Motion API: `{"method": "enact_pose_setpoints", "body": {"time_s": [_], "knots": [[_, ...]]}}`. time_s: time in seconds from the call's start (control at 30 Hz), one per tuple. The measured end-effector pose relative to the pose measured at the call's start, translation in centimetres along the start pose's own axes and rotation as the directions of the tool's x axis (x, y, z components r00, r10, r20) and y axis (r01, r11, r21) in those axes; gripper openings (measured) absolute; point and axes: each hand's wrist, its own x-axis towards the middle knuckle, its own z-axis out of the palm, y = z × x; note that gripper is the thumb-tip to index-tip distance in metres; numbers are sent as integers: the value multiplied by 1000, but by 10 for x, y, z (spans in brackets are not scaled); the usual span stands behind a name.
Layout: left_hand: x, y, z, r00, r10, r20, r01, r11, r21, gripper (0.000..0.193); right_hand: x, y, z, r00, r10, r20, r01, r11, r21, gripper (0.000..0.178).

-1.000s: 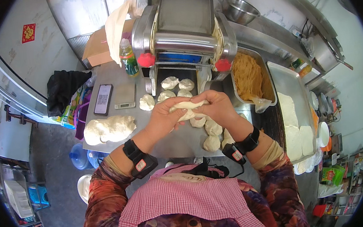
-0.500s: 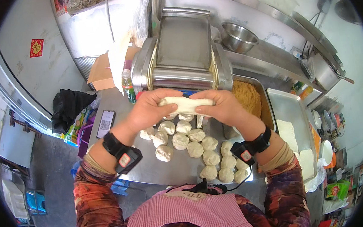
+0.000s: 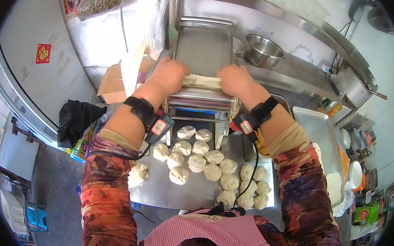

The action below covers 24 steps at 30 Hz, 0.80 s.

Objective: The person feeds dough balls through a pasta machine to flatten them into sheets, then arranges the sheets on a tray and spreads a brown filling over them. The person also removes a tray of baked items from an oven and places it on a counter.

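A flattened strip of pale dough lies across the top of a steel dough sheeter, just behind its shiny roller. My left hand is closed on the strip's left end, fingers curled. At the opposite end my right hand grips the dough in the same way. Fingertips of both hands are partly hidden. Below the machine, several rounded dough balls sit in loose rows on the steel table, and a larger lump of dough rests by my left forearm.
To the right stands a metal tray with flat dough sheets. A steel bowl is on the shelf behind the machine. At the left are a cardboard box and a black bag. A cable hangs from my right wrist device.
Both hands have moved forward with the dough, from in front of the roller up onto the machine's top. My forearms now cover the phone, the bottle and most of the brown filling.
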Motion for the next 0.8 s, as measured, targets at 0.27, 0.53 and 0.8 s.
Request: {"method": "enact_pose_setpoints", "body": {"time_s": [0.27, 0.53, 0.8], "knots": [[-12, 35, -16, 964, -62, 260, 58, 998, 24, 39, -36, -9, 4, 997, -71, 29, 71, 997, -8, 39], [2, 43, -12, 965, -102, 242, 187, 913, -363, 39, -107, -28, 8, 811, -48, -584, 368, 817, 444, 33], [-23, 63, -4, 927, 2, -376, -176, 886, -430, 35, -156, -47, 11, 794, -91, -602, 505, 649, 568, 24]]}}
